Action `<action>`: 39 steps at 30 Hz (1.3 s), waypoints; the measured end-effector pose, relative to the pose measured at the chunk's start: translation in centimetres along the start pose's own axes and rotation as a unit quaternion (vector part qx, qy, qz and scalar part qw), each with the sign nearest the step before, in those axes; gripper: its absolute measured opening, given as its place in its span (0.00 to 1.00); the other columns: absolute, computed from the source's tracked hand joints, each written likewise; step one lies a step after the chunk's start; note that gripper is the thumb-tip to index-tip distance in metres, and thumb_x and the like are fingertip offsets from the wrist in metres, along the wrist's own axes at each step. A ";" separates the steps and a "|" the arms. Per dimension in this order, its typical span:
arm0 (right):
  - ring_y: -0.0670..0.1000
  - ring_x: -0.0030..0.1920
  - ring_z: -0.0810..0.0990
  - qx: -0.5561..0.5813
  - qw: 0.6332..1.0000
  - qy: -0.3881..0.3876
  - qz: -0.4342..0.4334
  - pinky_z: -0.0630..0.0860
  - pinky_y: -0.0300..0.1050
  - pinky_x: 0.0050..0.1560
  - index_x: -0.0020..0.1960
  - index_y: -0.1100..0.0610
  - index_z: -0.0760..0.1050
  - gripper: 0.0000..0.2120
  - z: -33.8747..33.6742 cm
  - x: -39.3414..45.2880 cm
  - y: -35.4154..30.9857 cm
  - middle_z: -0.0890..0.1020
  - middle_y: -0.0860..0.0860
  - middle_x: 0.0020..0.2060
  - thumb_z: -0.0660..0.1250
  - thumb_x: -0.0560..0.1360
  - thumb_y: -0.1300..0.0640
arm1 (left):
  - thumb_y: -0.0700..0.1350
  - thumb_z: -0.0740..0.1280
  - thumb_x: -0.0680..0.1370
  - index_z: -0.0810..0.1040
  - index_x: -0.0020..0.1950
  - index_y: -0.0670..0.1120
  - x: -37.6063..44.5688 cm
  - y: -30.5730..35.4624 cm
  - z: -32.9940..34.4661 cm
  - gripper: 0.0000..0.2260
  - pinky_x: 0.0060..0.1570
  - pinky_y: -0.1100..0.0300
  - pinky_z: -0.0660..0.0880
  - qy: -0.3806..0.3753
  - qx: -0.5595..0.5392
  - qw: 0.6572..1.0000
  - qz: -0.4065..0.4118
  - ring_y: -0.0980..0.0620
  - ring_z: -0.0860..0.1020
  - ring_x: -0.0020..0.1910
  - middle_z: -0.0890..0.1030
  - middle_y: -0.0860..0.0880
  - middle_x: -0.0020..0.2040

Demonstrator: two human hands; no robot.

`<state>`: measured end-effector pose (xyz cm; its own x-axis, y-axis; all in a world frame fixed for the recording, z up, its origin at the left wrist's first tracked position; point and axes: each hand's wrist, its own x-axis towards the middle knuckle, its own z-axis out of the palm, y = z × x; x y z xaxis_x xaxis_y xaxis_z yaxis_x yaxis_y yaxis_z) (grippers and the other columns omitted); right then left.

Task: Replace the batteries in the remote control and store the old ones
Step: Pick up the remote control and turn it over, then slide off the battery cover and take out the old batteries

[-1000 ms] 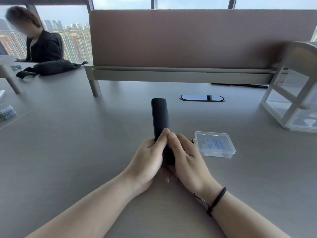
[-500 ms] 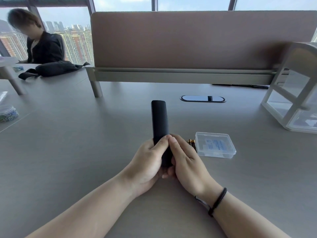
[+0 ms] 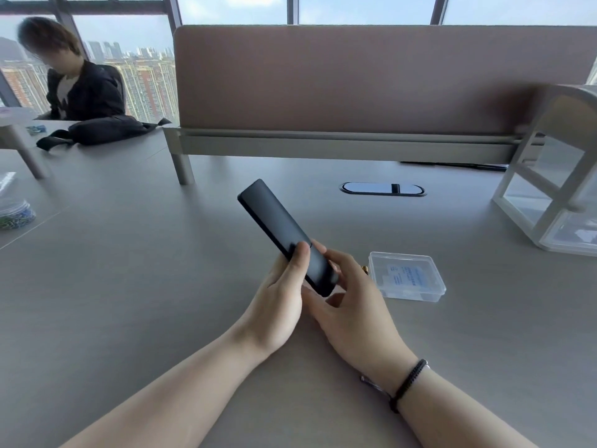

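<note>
Black remote control gripped by left hand and right hand, lower end hidden

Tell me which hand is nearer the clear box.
Right. The right hand sits just left of the clear box, gripping the remote; the left hand is farther left, beyond the remote.

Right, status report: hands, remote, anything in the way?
Left hand and right hand both gripping remote, back up, cover on. Clear box shut, beside right hand. Nothing in the way.
</note>
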<state>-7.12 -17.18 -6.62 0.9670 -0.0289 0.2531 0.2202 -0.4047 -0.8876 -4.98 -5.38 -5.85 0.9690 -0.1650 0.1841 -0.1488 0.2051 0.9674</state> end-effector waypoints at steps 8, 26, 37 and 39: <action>0.39 0.31 0.76 -0.059 0.997 0.027 -0.038 0.68 0.30 0.30 0.38 0.46 0.76 0.10 -0.2 -0.2 -0.5 0.79 0.37 0.28 0.75 0.68 0.43 | 0.63 0.58 0.77 0.78 0.48 0.55 0.5 -1.1 -1.2 0.15 0.55 0.40 0.73 0.049 0.127 0.989 0.063 0.44 0.78 0.47 0.80 0.50 0.44; 0.42 0.41 0.81 -0.281 0.958 -0.055 0.002 0.76 0.43 0.39 0.55 0.40 0.77 0.24 -0.6 -0.8 -1.2 0.84 0.43 0.37 0.64 0.65 0.29 | 0.62 0.52 0.80 0.71 0.44 0.43 0.1 1.9 -1.3 0.23 0.19 0.65 0.56 0.016 -0.107 0.994 -0.021 0.47 0.70 0.16 0.75 0.39 0.26; 0.46 0.28 0.74 -0.014 0.997 0.027 -0.067 0.68 0.34 0.31 0.52 0.44 0.75 0.16 -0.4 -0.6 -0.8 0.82 0.42 0.42 0.69 0.71 0.62 | 0.70 0.49 0.74 0.69 0.40 0.46 0.2 1.7 -1.6 0.27 0.23 0.61 0.59 -0.045 -0.077 0.991 -0.095 0.48 0.67 0.20 0.74 0.42 0.26; 0.48 0.27 0.73 -0.002 0.994 0.037 -0.098 0.67 0.37 0.31 0.52 0.43 0.74 0.15 -0.6 -0.7 -1.1 0.81 0.45 0.40 0.69 0.71 0.60 | 0.71 0.50 0.73 0.73 0.39 0.48 0.3 1.3 -1.6 0.28 0.23 0.60 0.59 -0.053 -0.066 0.990 -0.109 0.47 0.69 0.24 0.75 0.44 0.28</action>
<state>-8.08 -17.29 -5.58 0.8933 -0.0171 0.4491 0.4028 -0.4128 -0.8169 -4.57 -3.57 -4.78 0.9480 -0.3181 -0.0028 0.0955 0.2762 0.9564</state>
